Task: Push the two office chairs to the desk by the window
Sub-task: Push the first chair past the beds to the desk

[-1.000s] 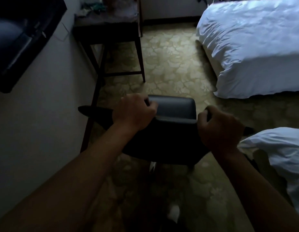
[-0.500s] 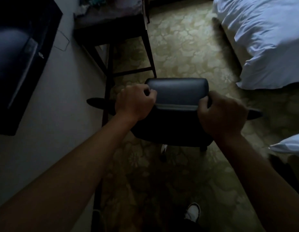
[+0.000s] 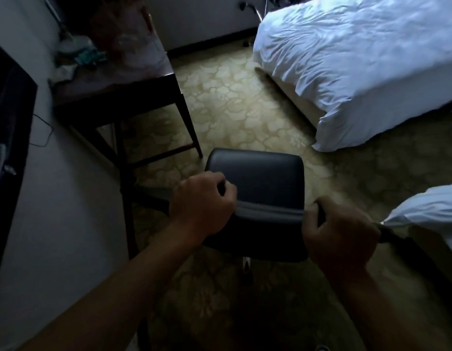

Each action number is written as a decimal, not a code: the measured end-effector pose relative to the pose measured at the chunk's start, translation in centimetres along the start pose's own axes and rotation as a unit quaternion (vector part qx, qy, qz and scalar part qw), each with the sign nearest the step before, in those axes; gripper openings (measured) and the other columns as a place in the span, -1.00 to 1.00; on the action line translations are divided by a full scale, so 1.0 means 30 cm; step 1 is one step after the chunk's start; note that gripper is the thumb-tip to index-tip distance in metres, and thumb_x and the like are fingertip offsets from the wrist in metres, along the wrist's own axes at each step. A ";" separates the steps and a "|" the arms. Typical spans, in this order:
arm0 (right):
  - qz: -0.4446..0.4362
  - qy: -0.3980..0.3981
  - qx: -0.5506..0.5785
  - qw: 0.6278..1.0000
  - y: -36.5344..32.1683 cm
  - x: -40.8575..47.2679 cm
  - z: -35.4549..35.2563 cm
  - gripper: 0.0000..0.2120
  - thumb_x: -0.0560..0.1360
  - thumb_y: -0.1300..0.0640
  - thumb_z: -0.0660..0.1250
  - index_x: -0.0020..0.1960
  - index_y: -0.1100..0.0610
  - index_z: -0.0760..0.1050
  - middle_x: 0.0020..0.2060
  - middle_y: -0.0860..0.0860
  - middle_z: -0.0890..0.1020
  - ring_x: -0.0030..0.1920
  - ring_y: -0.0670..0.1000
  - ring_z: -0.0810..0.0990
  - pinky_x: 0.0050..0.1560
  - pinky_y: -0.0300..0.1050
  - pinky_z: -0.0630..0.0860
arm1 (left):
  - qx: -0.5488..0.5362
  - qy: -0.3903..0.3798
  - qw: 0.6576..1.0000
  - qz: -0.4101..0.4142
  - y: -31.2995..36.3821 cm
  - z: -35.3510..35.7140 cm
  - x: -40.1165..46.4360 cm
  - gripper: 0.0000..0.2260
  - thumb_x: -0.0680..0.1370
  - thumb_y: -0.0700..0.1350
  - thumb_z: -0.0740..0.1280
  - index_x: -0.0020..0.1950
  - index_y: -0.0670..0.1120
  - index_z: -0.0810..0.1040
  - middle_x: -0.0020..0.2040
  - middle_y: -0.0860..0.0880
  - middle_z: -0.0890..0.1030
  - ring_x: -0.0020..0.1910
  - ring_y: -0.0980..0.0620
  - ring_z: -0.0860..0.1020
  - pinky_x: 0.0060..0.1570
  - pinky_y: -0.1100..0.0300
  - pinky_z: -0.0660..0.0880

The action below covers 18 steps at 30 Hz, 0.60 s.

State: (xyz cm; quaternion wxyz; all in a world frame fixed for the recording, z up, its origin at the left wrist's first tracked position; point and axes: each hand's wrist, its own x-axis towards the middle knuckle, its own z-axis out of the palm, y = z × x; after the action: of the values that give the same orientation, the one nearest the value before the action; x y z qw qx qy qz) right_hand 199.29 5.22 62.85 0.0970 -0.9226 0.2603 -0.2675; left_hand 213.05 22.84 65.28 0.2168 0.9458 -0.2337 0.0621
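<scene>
Patterned carpet [image 3: 235, 97] covers the floor of this dim room, with a white-covered bed [image 3: 359, 67] along the right side and a dark wooden desk against the left wall. The desk's tabletop [image 3: 113, 82] carries loose clutter that is too dim to identify. No window is visible from the head camera, so I cannot confirm this is the target desk.

One office chair [image 3: 257, 178] stands on the carpet just off the near right corner of the tabletop, between the desk and the bed. Only this chair is in view. Its padded backrest faces me, and the top edge is where I hold it.

My left hand [image 3: 199, 206] grips the left end of the backrest top, fingers [image 3: 226, 188] curled over the edge and clamped on it. My right hand [image 3: 338, 231] grips the right end in the same manner, its fingers wrapped on the edge.

Handling, as I judge it:
- The chair is moderately heavy but should roll; a caster appears below the seat, though it is dim.
- Carpet pile will likely add drag, so a steady, even push is required.
- The upholstery looks smooth and possibly slick; a wrapped grip over the top edge is safer than flat palms.
- The backrest padding yields, while the frame beneath should be stiff enough to transmit the push.
- A hold at both ends gives steering control. Uneven force would probably swing the chair toward the desk leg [image 3: 192, 130] or the bed.
</scene>
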 end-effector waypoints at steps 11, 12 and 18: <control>0.008 0.043 -0.010 0.999 -0.162 0.187 0.167 -0.66 0.50 0.06 0.10 -0.39 0.17 0.39 -0.51 0.13 0.45 -0.50 0.14 0.40 -0.43 0.04 0.39 | -0.004 0.009 1.000 -0.013 -0.155 0.000 0.309 -0.72 0.44 0.08 0.19 -0.33 -0.05 0.53 -0.39 0.03 0.43 -0.40 -0.02 0.37 -0.35 0.18 0.26; 0.008 0.036 -0.008 0.999 -0.162 0.220 0.189 -0.67 0.50 0.07 0.09 -0.38 0.17 0.39 -0.50 0.13 0.45 -0.49 0.14 0.40 -0.42 0.03 0.38 | -0.005 0.004 1.000 -0.018 -0.163 0.008 0.333 -0.72 0.44 0.09 0.18 -0.33 -0.05 0.54 -0.39 0.03 0.43 -0.40 -0.02 0.37 -0.35 0.18 0.25; 0.011 0.062 -0.008 0.998 -0.168 0.492 0.351 -0.68 0.49 0.08 0.09 -0.35 0.19 0.45 -0.51 0.16 0.47 -0.50 0.19 0.43 -0.44 -0.02 0.35 | 0.007 0.016 1.000 -0.020 -0.181 0.052 0.590 -0.69 0.42 0.12 0.18 -0.28 -0.05 0.60 -0.30 -0.09 0.62 -0.30 -0.18 0.57 -0.32 0.16 0.27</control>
State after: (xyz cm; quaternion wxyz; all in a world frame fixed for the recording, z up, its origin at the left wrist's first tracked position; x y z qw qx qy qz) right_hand 217.82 2.05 62.17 0.0761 -0.9021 0.2786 -0.3205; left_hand 231.25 19.14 65.66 0.2154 0.9507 -0.2105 0.0745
